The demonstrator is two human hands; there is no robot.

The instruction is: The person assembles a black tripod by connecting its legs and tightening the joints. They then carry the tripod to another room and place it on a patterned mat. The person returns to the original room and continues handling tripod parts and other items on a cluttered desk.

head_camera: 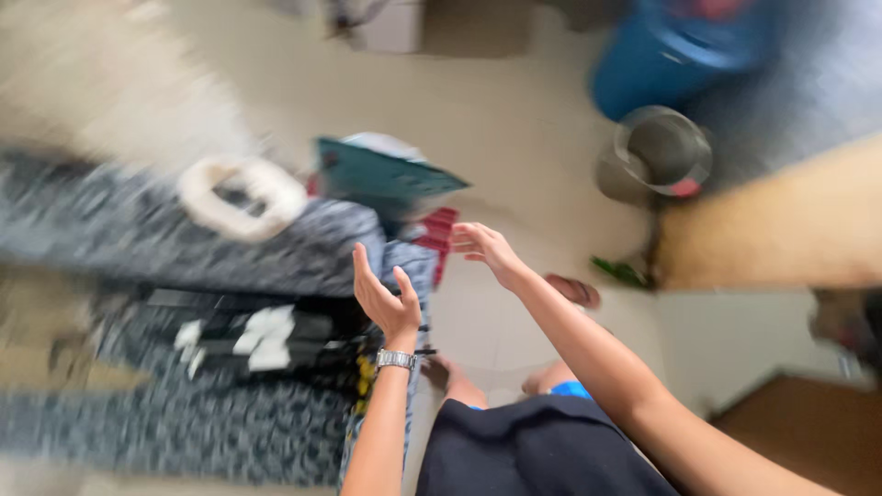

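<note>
The picture is blurred by motion. My left hand [386,296] is raised with its palm up and fingers apart, holding nothing; a metal watch [396,359] sits on its wrist. My right hand [487,248] reaches forward, fingers spread, also holding nothing. Both hover above the edge of a dark patterned cloth [230,248] spread on the floor. A black garment with white marks [257,340] lies on the cloth just left of my left hand. A teal flat thing [377,170] rests at the cloth's far end.
A white ring-shaped object [241,196] lies on the cloth. A blue barrel [680,50] and a metal bucket [657,156] stand at the far right on the pale tiled floor [514,119]. A wooden surface [772,230] is at the right. A sandal [574,290] lies nearby.
</note>
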